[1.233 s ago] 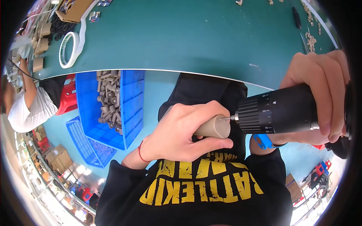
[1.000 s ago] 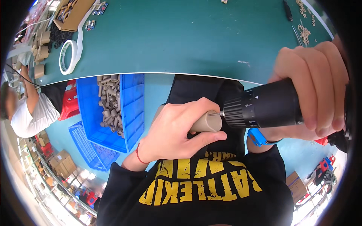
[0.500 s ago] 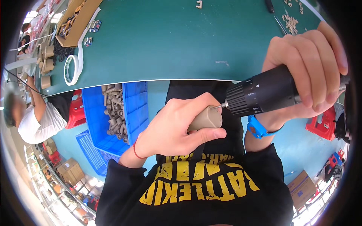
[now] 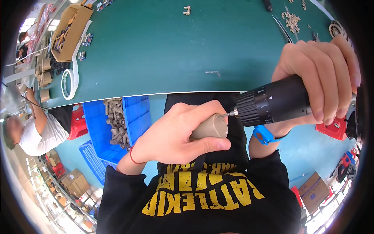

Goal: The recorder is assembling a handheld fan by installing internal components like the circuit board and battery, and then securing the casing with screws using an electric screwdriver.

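My left hand (image 4: pixel 175 134) is closed round a beige-grey plastic housing (image 4: pixel 211 128), its rounded end facing right. In my right hand (image 4: pixel 317 78) is a black power screwdriver (image 4: pixel 272 100), held level with its ribbed collar pointing left. The thin metal bit (image 4: pixel 226 115) meets the upper part of the housing's end face; whether a screw sits under the tip is too small to tell. Both hands are in front of my body, just off the near edge of the green table (image 4: pixel 156 50).
A blue bin (image 4: pixel 91 128) of similar grey parts stands below the table at left. On the table are a white tape roll (image 4: pixel 69 84), a cardboard box (image 4: pixel 74 33) of parts, tweezers (image 4: pixel 282 28) and small beige pieces (image 4: pixel 291 22). A co-worker (image 4: pixel 41 132) sits at far left.
The view has shifted slightly, so the table edge appears lower. Both hands keep their grips, and the bit stays against the housing's end.
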`<control>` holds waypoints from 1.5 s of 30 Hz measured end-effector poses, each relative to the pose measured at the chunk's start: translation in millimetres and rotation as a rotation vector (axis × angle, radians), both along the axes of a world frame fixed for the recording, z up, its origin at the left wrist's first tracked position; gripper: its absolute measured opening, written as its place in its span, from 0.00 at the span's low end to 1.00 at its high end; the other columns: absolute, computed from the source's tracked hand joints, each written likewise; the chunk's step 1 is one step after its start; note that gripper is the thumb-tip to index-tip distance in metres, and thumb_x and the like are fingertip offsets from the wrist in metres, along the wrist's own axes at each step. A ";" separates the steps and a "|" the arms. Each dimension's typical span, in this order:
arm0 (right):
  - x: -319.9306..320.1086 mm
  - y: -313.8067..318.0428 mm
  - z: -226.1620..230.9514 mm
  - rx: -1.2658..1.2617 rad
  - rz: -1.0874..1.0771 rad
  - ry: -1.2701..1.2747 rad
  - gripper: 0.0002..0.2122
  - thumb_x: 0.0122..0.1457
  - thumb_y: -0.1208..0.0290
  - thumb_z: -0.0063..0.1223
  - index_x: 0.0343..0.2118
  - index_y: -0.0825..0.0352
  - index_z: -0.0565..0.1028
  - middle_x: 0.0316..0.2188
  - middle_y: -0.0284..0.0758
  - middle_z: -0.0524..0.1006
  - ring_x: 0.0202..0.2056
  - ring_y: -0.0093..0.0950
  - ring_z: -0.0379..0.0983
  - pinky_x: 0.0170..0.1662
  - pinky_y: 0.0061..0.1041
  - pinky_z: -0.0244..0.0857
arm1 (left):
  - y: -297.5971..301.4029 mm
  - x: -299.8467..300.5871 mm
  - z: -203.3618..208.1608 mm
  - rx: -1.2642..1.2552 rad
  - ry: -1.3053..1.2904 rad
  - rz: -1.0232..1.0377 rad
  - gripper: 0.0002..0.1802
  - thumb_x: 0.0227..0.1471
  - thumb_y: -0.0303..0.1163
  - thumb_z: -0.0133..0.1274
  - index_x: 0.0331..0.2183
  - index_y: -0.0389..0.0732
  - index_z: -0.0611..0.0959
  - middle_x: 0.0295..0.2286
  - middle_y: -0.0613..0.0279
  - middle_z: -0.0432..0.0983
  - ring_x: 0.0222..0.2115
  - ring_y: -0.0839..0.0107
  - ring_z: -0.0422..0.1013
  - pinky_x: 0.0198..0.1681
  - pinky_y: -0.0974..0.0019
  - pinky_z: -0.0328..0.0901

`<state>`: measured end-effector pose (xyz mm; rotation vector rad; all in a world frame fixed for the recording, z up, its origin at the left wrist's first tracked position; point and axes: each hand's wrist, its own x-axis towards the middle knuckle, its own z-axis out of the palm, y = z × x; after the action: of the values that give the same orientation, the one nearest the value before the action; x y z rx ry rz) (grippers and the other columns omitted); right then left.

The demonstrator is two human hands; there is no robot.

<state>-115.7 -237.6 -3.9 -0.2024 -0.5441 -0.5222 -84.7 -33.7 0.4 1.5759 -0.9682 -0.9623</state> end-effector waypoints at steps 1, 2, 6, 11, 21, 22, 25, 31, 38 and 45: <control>1.2 1.0 0.3 -0.009 0.003 0.007 0.09 0.48 0.75 0.56 0.29 0.66 0.66 0.15 0.30 0.73 0.15 0.20 0.71 0.20 0.14 0.70 | -0.9 0.6 -0.8 -0.006 0.000 -0.003 0.17 0.47 0.36 0.61 0.34 0.39 0.73 0.19 0.55 0.73 0.20 0.56 0.72 0.22 0.63 0.63; 1.7 2.2 0.3 -0.017 0.003 0.014 0.09 0.49 0.75 0.56 0.29 0.66 0.66 0.15 0.30 0.73 0.15 0.20 0.71 0.20 0.14 0.70 | -1.3 1.3 -1.6 -0.006 0.003 -0.003 0.17 0.47 0.36 0.61 0.34 0.39 0.73 0.19 0.55 0.73 0.20 0.56 0.72 0.22 0.63 0.63; -0.7 -7.6 -2.4 -0.043 0.008 0.038 0.09 0.50 0.72 0.55 0.29 0.66 0.66 0.15 0.30 0.73 0.15 0.20 0.71 0.20 0.14 0.70 | -1.7 4.6 -0.7 0.006 0.009 -0.011 0.17 0.48 0.37 0.61 0.34 0.38 0.72 0.19 0.54 0.72 0.19 0.55 0.71 0.21 0.63 0.61; -0.3 -3.8 1.1 -0.091 0.006 0.055 0.10 0.52 0.69 0.54 0.30 0.67 0.66 0.15 0.29 0.72 0.15 0.20 0.70 0.21 0.14 0.70 | -1.3 7.2 1.5 0.026 0.039 -0.040 0.17 0.48 0.37 0.60 0.33 0.38 0.72 0.18 0.54 0.72 0.18 0.55 0.71 0.21 0.64 0.61; 0.0 -9.2 2.8 -0.174 0.016 0.102 0.13 0.55 0.62 0.51 0.32 0.67 0.67 0.15 0.29 0.71 0.15 0.20 0.69 0.22 0.14 0.69 | 3.8 9.7 0.4 0.026 0.094 -0.028 0.18 0.46 0.39 0.62 0.31 0.38 0.74 0.18 0.59 0.72 0.18 0.65 0.71 0.22 0.69 0.62; 1.7 -9.9 3.1 -0.182 0.017 0.105 0.13 0.55 0.61 0.51 0.32 0.67 0.67 0.15 0.29 0.71 0.15 0.20 0.69 0.22 0.14 0.69 | 3.9 10.5 0.7 0.061 0.103 -0.017 0.19 0.44 0.40 0.64 0.30 0.38 0.75 0.18 0.63 0.72 0.19 0.72 0.71 0.24 0.72 0.62; 4.9 -18.7 5.1 -0.208 0.015 0.100 0.14 0.56 0.59 0.50 0.32 0.68 0.67 0.15 0.28 0.71 0.15 0.20 0.69 0.22 0.13 0.68 | 1.3 10.9 2.7 0.082 0.099 0.007 0.18 0.45 0.39 0.63 0.32 0.38 0.75 0.20 0.63 0.73 0.19 0.73 0.70 0.24 0.72 0.62; 9.4 -30.3 23.4 -0.312 -0.165 0.070 0.20 0.58 0.52 0.45 0.34 0.68 0.66 0.16 0.27 0.68 0.15 0.18 0.66 0.23 0.13 0.64 | 3.3 14.2 8.6 -0.042 0.365 0.231 0.22 0.52 0.38 0.56 0.44 0.37 0.70 0.29 0.57 0.75 0.18 0.75 0.69 0.23 0.74 0.63; 25.8 -9.5 18.3 -0.281 -0.509 0.239 0.42 0.53 0.28 0.29 0.43 0.73 0.68 0.17 0.29 0.62 0.19 0.20 0.56 0.24 0.19 0.49 | -32.8 43.4 12.8 -0.137 0.719 0.230 0.40 0.60 0.49 0.44 0.60 0.29 0.52 0.55 0.46 0.61 0.18 0.75 0.69 0.23 0.74 0.66; 15.2 -12.2 29.5 -0.280 -0.761 0.335 0.42 0.52 0.28 0.32 0.43 0.74 0.67 0.21 0.28 0.64 0.21 0.20 0.55 0.27 0.19 0.50 | -42.6 42.5 13.2 -0.063 0.527 0.373 0.37 0.60 0.51 0.41 0.57 0.29 0.60 0.53 0.48 0.64 0.19 0.77 0.68 0.23 0.75 0.65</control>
<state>-100.5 -249.8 25.7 -0.7658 -0.1913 -1.1247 -42.1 -76.3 13.6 1.2899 -0.3210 -0.9942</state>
